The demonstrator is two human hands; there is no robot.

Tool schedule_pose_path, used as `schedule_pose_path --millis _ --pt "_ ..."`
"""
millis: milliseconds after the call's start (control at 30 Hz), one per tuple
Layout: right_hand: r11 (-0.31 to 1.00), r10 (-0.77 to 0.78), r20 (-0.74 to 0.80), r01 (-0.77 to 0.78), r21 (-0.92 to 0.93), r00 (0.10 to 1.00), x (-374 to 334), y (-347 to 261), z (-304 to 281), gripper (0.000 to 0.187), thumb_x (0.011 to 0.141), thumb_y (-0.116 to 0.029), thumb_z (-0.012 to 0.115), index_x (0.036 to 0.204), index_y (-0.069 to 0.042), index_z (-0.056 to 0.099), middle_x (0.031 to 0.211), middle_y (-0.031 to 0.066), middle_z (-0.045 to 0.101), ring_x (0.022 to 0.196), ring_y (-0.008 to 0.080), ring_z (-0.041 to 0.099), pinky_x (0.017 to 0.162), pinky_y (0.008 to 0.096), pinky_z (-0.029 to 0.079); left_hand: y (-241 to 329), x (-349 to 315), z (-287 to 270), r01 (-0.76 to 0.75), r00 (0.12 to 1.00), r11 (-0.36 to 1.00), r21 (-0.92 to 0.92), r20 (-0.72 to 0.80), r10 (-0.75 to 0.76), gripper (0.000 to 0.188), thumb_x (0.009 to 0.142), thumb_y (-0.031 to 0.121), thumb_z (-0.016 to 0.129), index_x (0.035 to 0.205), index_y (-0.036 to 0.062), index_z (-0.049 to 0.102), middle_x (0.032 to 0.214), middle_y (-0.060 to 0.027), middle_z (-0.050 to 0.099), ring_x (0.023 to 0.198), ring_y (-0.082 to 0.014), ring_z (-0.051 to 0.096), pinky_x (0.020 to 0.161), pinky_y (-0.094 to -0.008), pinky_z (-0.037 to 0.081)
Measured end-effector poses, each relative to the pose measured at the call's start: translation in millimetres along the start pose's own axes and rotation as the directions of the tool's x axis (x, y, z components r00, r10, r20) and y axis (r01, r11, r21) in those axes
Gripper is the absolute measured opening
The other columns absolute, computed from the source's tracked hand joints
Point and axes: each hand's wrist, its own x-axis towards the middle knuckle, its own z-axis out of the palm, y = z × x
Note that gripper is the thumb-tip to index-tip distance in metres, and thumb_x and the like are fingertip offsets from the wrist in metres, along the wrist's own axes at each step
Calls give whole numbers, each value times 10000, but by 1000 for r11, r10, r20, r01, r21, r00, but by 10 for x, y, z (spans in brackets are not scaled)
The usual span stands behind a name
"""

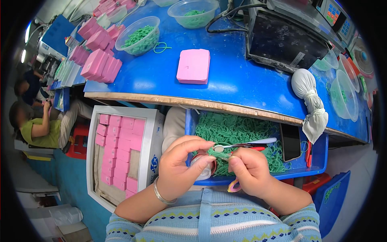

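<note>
In front of my chest, my left hand [184, 161] and my right hand [250, 167] pinch a small green stringy piece [219, 153] between them. A pale round disc [219, 149] shows at its upper side near my left fingertips. Under my right hand hangs a pink-and-yellow loop [234, 186]; how it is held is hidden. Just below and beyond my hands lies a blue tray [325, 155] heaped with thin green pieces [238, 125]. Scissors with red handles [258, 148] and a tool with a white handle [264, 140] rest on the heap.
A dark phone [290, 141] lies in the tray's right side. Left stands a white box [150, 149] of pink blocks [121, 155]. On the blue table [234, 76] are a pink block [193, 66], bowls [139, 35] and a tied white cloth bag [309, 101]. Another person [42, 125] sits far left.
</note>
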Motion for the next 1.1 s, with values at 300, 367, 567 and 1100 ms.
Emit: schedule_pose_path --millis 300,367,567,1100 --pt "963 -260 -63 254 -84 964 23 62 -72 322 725 -52 646 543 -80 382 492 35 366 451 176 324 440 302 256 43 -37 27 384 919 792 -475 113 -378 196 832 -4 542 1023 -44 563 903 -107 614 794 -139 581 691 -252 488" --pt "990 -136 -110 131 -46 985 20 28 -52 273 723 -53 650 574 -73 422 495 26 372 456 163 339 453 292 272 7 -44 16 395 916 760 -515 164 -365 199 840 3 533 1031 -45 557 906 -112 616 789 -136 583 692 -250 488" --pt "991 125 -121 -118 63 985 85 -123 -17 106 711 -64 671 748 -45 573 509 -9 399 485 112 387 491 261 325 76 -51 63 416 908 766 -490 186 -375 195 843 -2 529 1033 -45 537 898 -118 618 781 -128 582 688 -243 483" --pt "993 111 -100 -107 49 989 146 -120 -24 63 695 -48 658 715 -38 599 552 -15 432 515 82 412 470 238 338 42 -60 90 342 940 804 -487 197 -280 153 838 -25 527 991 -25 510 920 -113 596 810 -127 574 708 -249 482"
